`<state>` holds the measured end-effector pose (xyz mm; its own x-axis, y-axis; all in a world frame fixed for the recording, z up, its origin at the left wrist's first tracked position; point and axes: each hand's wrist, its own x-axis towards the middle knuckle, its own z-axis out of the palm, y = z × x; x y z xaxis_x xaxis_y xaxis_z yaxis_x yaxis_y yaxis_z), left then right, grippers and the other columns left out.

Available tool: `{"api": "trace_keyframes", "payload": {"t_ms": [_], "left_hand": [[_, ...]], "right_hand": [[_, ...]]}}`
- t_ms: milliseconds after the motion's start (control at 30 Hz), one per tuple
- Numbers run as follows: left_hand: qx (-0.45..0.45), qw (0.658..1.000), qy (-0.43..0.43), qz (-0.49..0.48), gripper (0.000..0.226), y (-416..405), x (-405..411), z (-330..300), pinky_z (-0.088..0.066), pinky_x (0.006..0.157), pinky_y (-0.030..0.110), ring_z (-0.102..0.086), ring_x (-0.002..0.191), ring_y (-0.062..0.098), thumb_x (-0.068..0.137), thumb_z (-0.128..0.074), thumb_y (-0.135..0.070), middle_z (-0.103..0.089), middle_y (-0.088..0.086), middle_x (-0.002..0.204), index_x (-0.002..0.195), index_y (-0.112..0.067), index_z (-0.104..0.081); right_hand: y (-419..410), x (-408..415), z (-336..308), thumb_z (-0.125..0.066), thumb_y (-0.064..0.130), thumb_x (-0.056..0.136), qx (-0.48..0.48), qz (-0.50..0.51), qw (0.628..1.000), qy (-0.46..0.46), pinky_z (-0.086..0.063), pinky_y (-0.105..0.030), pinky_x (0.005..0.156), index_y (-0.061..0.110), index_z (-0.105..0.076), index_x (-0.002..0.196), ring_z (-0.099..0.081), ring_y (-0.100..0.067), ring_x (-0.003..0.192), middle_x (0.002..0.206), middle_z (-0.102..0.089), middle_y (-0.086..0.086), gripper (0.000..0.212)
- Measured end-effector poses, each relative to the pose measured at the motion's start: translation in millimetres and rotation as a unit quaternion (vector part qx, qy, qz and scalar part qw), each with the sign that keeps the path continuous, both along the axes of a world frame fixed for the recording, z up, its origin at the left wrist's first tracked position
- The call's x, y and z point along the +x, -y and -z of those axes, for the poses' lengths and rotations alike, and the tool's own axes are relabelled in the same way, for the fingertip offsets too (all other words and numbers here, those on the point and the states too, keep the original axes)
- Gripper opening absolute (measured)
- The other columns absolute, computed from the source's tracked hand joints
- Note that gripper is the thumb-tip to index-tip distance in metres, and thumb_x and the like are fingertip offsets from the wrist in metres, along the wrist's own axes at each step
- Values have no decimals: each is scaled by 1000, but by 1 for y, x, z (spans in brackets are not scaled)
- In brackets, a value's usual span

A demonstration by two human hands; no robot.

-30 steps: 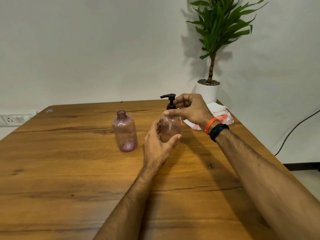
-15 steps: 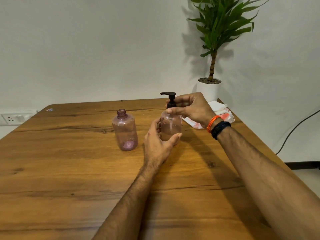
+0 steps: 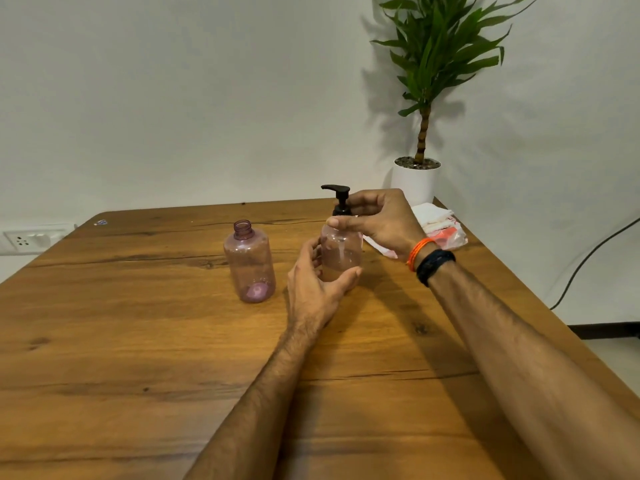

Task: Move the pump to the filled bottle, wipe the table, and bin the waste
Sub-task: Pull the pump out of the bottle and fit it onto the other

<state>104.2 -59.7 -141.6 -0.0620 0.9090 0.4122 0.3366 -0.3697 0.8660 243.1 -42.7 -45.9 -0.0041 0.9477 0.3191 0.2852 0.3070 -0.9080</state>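
Left hand (image 3: 313,285) grip clamps the bottle (image 3: 341,252); right hand (image 3: 382,221) grip pinches its pump (image 3: 338,199).

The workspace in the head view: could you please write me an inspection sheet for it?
Surface: wooden table, bare grain.
Job's things: open bottle upright; pump on second bottle.
Clutter: cloth and packet at far right edge.
Grips: left hand holds the second bottle; right hand grips at its collar.
Cables: black cord along right wall.
Surroundings: potted plant, wall socket.
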Motion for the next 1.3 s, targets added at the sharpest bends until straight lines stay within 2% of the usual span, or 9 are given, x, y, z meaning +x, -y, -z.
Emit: {"api": "trace_keyframes", "payload": {"t_ms": [67,167,333,500,667,767,933,1133,1300], "left_hand": [[-1,1000,8,13,77,0,-1,0,-53,88,21,-59,111,8,64,-85,-45,-60,-7,127,130,-29,-48],[-1,1000,12,11,79,1,-1,-2,-53,93,27,-59,112,10,64,-86,-44,-60,-6,127,131,-28,-48],[4,1000,10,7,80,1,0,-1,-52,91,23,-59,113,10,64,-85,-44,-60,-5,129,133,-26,-48],[12,1000,-4,-6,78,0,0,-1,-51,88,21,-59,109,7,64,-84,-46,-60,-8,126,130,-28,-48],[11,1000,-10,-12,76,1,2,-1,-43,78,6,-56,102,-2,64,-82,-48,-57,-17,117,129,-30,-48],[14,1000,-16,-23,78,0,4,1,-47,85,14,-57,107,3,65,-82,-48,-61,-8,126,131,-28,-47],[13,999,-24,-29,79,1,6,1,-52,90,25,-59,109,8,64,-82,-50,-63,-3,127,131,-26,-48],[-9,1000,-13,-7,80,5,5,-2,-46,87,17,-56,109,4,65,-82,-48,-62,-3,129,133,-27,-46],[-75,996,27,47,95,7,-3,-11,-50,96,25,-59,113,6,59,-88,-45,-60,-5,133,140,-30,-41]], "right_hand": [[-2,13,-8,-81,14,72,-40,-83,995,32,-54,-27,78,9,-70,112,-70,-17,99,104,-74,-5,41],[-7,18,-18,-76,13,79,-64,-125,985,99,-47,-28,73,11,-69,115,-68,-20,105,106,-74,-3,37],[-9,14,-10,-79,11,74,-32,-89,992,81,-54,-25,85,8,-72,110,-70,-11,97,101,-75,-3,36],[-1,0,4,-84,16,68,14,18,999,35,-55,-28,91,10,-74,106,-70,-6,94,101,-75,-2,40],[4,-18,12,-86,21,66,51,120,991,16,-44,2,60,15,-76,96,-60,20,65,79,-69,16,33],[4,-27,15,-86,25,67,58,172,983,12,-38,5,52,18,-77,91,-55,23,57,68,-63,22,27],[6,-36,15,-86,31,66,66,227,972,15,-33,8,50,18,-78,90,-51,19,60,79,-74,10,28],[13,-26,15,-85,28,68,40,156,987,11,-39,7,60,18,-75,102,-54,27,66,75,-63,25,37],[24,-6,12,-81,13,74,5,55,997,-47,-54,-22,89,15,-68,114,-65,3,98,106,-72,4,42]]}}
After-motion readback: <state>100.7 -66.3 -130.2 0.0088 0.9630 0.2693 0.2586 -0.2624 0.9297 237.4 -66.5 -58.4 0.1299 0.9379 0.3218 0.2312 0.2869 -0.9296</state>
